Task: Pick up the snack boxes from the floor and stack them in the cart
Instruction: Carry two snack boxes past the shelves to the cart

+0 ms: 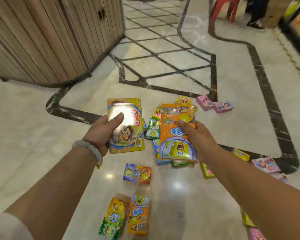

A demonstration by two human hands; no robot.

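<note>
My left hand point(103, 131) grips a yellow snack box point(128, 132) with a cartoon figure, thumb across its front, held above the floor. An orange snack box point(174, 135) with a yellow sponge cartoon is held by my right hand point(200, 138), thumb on its face. Under and behind the orange one lies a pile of green and yellow boxes point(153, 126). A blue-and-orange box point(137, 173) lies lower on the floor, with two more boxes point(126, 215) nearer me. No cart is in view.
Pink boxes point(214, 104) lie at the back right, and more yellow and pink ones point(265, 164) at the right edge. A wooden slatted counter point(47, 37) stands at the upper left. A red plastic stool point(225, 7) and a person's legs are far back right. The floor is glossy marble.
</note>
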